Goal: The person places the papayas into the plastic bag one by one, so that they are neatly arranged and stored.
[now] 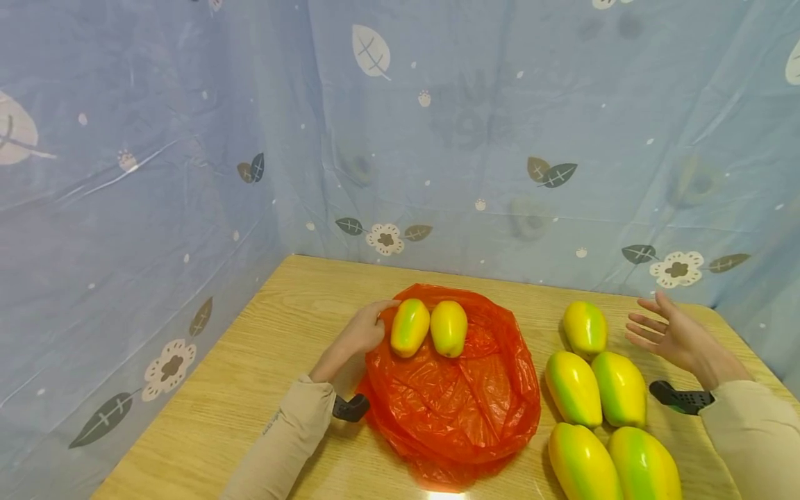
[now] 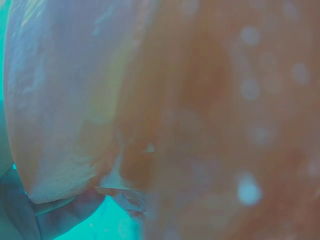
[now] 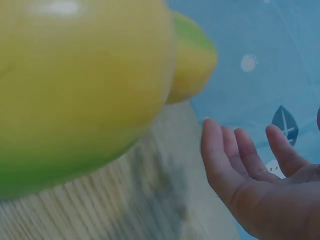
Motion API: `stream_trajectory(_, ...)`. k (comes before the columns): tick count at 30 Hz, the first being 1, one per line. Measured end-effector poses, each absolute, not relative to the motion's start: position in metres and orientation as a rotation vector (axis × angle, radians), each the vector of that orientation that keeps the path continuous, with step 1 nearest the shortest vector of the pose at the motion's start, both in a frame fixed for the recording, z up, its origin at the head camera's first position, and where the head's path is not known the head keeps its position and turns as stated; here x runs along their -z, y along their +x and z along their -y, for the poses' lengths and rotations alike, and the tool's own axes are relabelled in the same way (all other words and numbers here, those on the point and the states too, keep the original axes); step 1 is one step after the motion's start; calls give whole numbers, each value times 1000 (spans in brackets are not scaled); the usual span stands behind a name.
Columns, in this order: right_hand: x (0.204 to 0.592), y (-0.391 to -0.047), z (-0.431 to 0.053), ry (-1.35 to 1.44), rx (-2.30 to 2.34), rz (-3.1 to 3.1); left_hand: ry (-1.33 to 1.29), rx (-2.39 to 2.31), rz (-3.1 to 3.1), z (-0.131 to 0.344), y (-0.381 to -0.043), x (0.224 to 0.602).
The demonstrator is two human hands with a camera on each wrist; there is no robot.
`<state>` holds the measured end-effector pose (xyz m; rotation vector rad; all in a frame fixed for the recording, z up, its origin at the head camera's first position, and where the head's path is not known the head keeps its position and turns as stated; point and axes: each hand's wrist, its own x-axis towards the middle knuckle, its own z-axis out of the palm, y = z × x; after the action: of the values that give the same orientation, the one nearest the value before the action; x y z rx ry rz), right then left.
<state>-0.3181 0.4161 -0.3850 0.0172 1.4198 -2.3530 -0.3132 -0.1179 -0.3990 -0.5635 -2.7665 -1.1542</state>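
A red plastic bag lies spread with its mouth open on the table. Two yellow-green mangoes rest side by side in its far left part. At the bag's left rim, my left hand holds the film between thumb and fingers, close beside the left mango. Bag film fills most of the left wrist view and hides much of that hand. My right hand hovers over the table's right side, palm turned inward, fingers spread and holding nothing. Nearest to it is the farthest loose mango.
Several more mangoes are grouped right of the bag, running toward the near edge. The wooden table meets a blue patterned cloth at the back and left.
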Motion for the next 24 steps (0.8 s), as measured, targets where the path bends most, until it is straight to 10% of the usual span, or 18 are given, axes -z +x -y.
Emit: stream_trajectory(24,409,-329,-398,-83,1552,-2132,-591,1160,2759,119,-313,402)
